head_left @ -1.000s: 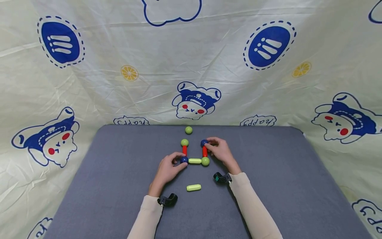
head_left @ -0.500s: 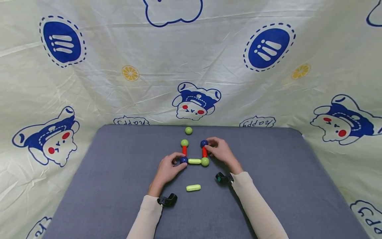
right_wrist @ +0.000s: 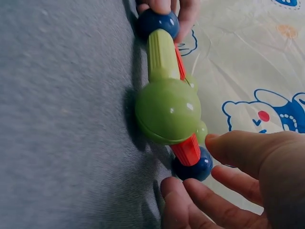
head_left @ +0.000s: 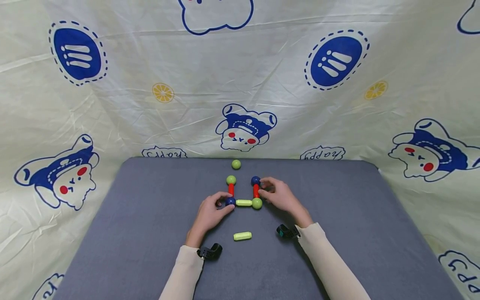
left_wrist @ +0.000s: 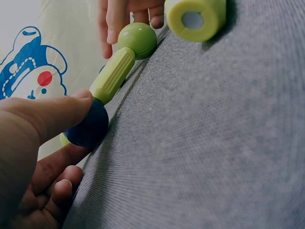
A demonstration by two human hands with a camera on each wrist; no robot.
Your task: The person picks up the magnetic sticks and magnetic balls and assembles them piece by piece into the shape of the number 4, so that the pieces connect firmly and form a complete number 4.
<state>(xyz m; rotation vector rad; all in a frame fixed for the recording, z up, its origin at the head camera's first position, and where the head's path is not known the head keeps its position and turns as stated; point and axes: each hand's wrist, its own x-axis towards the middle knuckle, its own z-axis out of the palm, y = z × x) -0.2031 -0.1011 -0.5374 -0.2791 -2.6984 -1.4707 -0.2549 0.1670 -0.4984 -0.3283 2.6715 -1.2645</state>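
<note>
A three-sided frame of balls and rods lies on the table. My left hand [head_left: 211, 212] pinches the near-left blue ball [left_wrist: 90, 125] between thumb and fingers. From that ball a pale-green rod [head_left: 244, 203] runs to a green ball [right_wrist: 167, 110], and a red rod [head_left: 231, 190] leads back to another green ball [head_left: 231, 179]. On the right side, a second red rod [right_wrist: 187, 151] joins the near green ball to the far blue ball [head_left: 256, 180]. My right hand [head_left: 279, 194] is beside that blue ball, thumb and fingers spread apart with nothing held.
A loose green ball [head_left: 236, 164] sits behind the frame, near the far edge of the grey table [head_left: 157, 233]. One loose pale-green rod [head_left: 242, 236] lies in front of the frame, between the forearms. A printed cloth [head_left: 195, 121] hangs behind the table.
My right hand has let go of the far blue ball and drawn back slightly to the right and nearer. The left hand stays on its blue ball.
</note>
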